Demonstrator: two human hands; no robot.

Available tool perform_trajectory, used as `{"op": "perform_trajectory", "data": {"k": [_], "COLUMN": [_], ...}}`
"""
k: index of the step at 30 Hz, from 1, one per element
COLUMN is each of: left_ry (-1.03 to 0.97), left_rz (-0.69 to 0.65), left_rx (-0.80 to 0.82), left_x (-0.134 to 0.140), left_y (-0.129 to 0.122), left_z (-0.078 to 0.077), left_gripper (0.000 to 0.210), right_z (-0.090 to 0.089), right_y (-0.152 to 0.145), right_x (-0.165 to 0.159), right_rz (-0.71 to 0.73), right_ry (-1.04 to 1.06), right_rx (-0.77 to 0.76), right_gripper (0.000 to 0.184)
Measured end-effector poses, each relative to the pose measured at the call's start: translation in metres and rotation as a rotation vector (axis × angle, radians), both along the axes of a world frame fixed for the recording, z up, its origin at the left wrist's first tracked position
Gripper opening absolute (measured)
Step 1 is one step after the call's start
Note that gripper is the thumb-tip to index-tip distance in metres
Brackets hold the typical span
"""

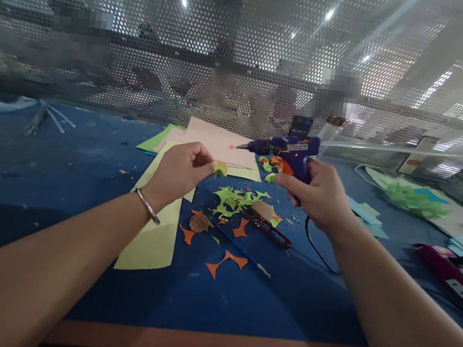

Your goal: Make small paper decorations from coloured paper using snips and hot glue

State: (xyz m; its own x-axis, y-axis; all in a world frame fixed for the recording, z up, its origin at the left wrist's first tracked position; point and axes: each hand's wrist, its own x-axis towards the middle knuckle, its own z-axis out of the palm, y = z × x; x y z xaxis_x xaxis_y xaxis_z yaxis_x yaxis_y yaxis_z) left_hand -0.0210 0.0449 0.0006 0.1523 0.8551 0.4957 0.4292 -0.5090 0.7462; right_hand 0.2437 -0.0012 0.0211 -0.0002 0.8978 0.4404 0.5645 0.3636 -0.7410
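My right hand (320,194) is wrapped round the handle of a blue hot glue gun (288,145); its nozzle points left, above the pink paper (212,140). Between the thumb and fingers of my left hand (184,170) is a small yellow-green paper piece (221,168). A gap separates that piece from the nozzle. Below the hands lie green paper scraps (230,202), orange paper scraps (226,261), a brown disc (199,223) and a thin blue stick-like tool (243,248). A dark red cutter-like tool (273,231) rests beside them.
Pale yellow paper (149,242) lies under my left wrist. To the right are a magenta power strip (451,274), a black cord (317,250) and light green paper pieces (418,198). A perforated metal screen (248,45) stands behind the blue table (112,300).
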Motion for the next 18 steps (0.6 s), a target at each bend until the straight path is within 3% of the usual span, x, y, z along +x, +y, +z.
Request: {"op": "perform_trajectory", "data": {"k": [4, 8, 18], "left_ry": [0.097, 0.143, 0.189], "left_rz": [0.034, 0.047, 0.002], "left_rx": [0.043, 0.049, -0.022], "left_x": [-0.002, -0.002, 0.000], "left_y": [-0.003, -0.006, -0.008], "left_z": [0.002, 0.003, 0.003], "left_gripper": [0.012, 0.010, 0.009], "right_z": [0.003, 0.000, -0.004], "right_y": [-0.005, -0.006, -0.008], "right_x": [-0.007, -0.013, -0.016], "right_rz": [-0.043, -0.060, -0.082], "right_ry": [-0.291, -0.450, -0.522], "right_rx": [0.089, 0.156, 0.164], "right_gripper": [0.027, 0.028, 0.028]}}
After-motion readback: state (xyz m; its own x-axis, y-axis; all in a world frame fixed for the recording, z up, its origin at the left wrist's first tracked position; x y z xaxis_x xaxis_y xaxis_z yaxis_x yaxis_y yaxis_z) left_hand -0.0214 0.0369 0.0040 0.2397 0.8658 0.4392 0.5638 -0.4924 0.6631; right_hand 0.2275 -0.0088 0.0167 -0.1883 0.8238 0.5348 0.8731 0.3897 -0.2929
